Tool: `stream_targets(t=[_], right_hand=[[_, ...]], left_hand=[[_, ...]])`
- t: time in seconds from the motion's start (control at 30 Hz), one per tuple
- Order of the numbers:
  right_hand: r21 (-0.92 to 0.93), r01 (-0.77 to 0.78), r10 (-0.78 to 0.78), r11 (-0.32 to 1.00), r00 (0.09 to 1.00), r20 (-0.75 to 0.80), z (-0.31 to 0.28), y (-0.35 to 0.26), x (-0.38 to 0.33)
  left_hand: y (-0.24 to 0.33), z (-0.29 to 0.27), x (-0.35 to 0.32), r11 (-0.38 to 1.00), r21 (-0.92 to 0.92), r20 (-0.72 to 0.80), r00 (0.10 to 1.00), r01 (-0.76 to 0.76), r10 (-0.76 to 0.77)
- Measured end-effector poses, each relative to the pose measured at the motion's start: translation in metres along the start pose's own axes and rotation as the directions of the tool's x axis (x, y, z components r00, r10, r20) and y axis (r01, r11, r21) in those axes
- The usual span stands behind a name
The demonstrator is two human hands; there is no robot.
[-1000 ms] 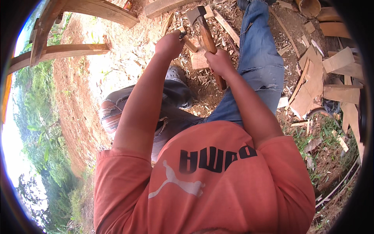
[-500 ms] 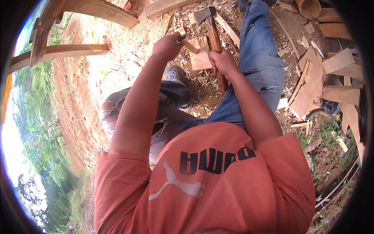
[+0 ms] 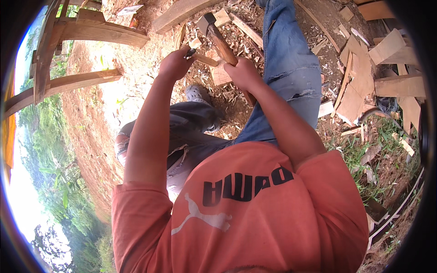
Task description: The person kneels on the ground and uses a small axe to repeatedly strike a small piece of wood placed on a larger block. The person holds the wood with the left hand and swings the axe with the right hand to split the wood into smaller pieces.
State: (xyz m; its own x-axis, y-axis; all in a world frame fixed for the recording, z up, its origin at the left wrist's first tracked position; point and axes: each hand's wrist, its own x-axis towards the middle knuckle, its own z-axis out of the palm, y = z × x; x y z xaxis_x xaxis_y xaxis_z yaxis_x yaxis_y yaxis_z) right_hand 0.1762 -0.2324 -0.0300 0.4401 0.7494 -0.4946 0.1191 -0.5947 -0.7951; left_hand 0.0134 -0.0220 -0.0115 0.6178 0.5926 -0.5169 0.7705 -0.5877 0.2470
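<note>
My right hand (image 3: 245, 73) is closed around the wooden handle of a hatchet (image 3: 223, 48). Its dark metal head is raised at the far end, up and to the left of the hand. Closed too, my left hand (image 3: 175, 65) has a small dark object (image 3: 190, 53) sticking out past its thumb side; what kind it is cannot be made out. A short wooden strip (image 3: 206, 60) extends from beside that hand toward a wooden block (image 3: 220, 76). The block sits on the ground between my legs, partly hidden by the strip and my right hand.
Wood chips and offcuts litter the ground. A wooden beam (image 3: 184, 16) lies ahead, with a timber frame (image 3: 98, 32) at far left. Boards and cut pieces (image 3: 357, 82) are heaped at right. My jeans leg (image 3: 291, 68) stretches out right of the block.
The view has shifted, so most things sit further left. The hatchet's head has tipped left relative to my right hand, and its handle slants more. Both hands keep their grips.
</note>
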Motion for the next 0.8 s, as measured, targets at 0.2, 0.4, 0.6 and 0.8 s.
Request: stream_targets(t=[0.2, 0.4, 0.6, 0.8], right_hand=[[-0.258, -0.187, 0.228, 0.948, 0.964, 0.136, 0.040, 0.086, 0.028], [0.171, -0.285, 0.264, 0.943, 0.955, 0.136, 0.026, 0.069, 0.031], [0.104, -0.038, 0.035, 0.994, 0.999, 0.034, -0.017, -0.002, 0.003], [0.080, 0.230, -0.212, 0.970, 0.960, -0.185, -0.052, -0.043, -0.012]], left_hand=[[0.025, -0.011, -0.005, 0.996, 0.082, 0.003, 0.999, -0.040, 0.039], [0.021, -0.009, -0.004, 0.989, 0.094, -0.015, 0.993, -0.112, 0.114], [0.017, -0.016, -0.010, 0.972, 0.150, -0.017, 0.982, -0.183, 0.187], [0.019, -0.015, -0.009, 0.917, 0.228, 0.010, 0.942, -0.328, 0.335]])
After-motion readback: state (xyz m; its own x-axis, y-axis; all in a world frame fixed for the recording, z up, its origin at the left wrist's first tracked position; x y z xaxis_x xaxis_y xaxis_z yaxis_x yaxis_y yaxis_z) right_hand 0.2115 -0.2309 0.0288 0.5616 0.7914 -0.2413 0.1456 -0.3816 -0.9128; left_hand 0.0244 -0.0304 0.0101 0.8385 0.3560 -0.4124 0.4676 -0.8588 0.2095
